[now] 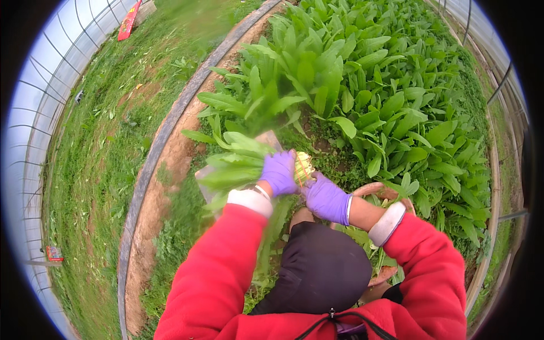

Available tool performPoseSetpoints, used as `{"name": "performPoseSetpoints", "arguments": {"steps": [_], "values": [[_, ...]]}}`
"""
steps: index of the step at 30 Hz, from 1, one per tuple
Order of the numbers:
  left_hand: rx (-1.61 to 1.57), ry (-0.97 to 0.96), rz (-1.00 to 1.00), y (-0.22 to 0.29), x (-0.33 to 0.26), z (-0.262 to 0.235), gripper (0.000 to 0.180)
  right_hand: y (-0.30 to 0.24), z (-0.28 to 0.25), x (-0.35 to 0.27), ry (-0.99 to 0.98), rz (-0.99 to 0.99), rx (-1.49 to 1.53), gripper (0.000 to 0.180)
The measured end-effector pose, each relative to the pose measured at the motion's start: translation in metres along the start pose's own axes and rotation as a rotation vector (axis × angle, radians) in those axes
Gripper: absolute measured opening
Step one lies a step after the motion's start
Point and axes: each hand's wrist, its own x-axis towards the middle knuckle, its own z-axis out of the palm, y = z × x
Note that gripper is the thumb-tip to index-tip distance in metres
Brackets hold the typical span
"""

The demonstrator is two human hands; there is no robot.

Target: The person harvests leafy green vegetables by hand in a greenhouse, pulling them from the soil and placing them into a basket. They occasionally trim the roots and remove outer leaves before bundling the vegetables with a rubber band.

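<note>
My left hand (279,173), in a purple glove, is closed around a bunch of leafy greens (238,161). The long leaves point left, and the pale cut stem ends (304,162) face right. A thin reddish band (306,170) crosses the stems near those ends. My right hand (328,198), gloved the same way, is closed against the stem ends with its fingers pinched by the band; the fingertips are partly hidden. Beneath the bunch lies a flat greyish sheet or board (271,140), mostly covered by the leaves.
A brownish basket (371,188) with leaves in it stands by my right forearm, partly hidden. Dense leafy plants (385,96) fill the bed ahead and right. A grey edging strip (164,133) curves along the left, with grassy ground (107,141) beyond it.
</note>
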Motion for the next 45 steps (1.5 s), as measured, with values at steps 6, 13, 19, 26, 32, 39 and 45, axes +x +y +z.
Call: {"name": "performPoseSetpoints", "arguments": {"steps": [6, 13, 19, 26, 32, 39, 45], "values": [[0.070, 0.055, 0.026, 0.004, -0.001, 0.002, 0.098, -0.036, 0.082, -0.006, 0.016, 0.378, 0.057, 0.021], [0.058, -0.097, 0.069, 0.000, 0.002, -0.008, 0.124, -0.042, 0.113, 0.009, 0.178, 0.497, 0.112, 0.028], [0.099, -0.094, 0.014, 0.004, 0.000, -0.009, 0.130, -0.046, 0.122, 0.016, 0.340, 0.565, 0.104, 0.026], [0.133, -0.042, -0.075, 0.018, -0.007, -0.005, 0.121, -0.037, 0.103, -0.012, 0.513, 0.616, 0.226, 0.024], [0.120, -0.031, -0.058, 0.016, -0.009, -0.001, 0.116, 0.016, 0.099, -0.012, 0.669, 0.838, 0.443, 0.051], [0.021, 0.056, -0.001, 0.006, -0.007, 0.010, 0.112, 0.055, 0.167, 0.014, 0.651, 0.529, 1.425, 0.065], [-0.037, 0.131, 0.046, -0.004, -0.002, 0.013, 0.107, 0.034, 0.216, 0.043, 0.779, 0.542, 1.884, 0.068]]}}
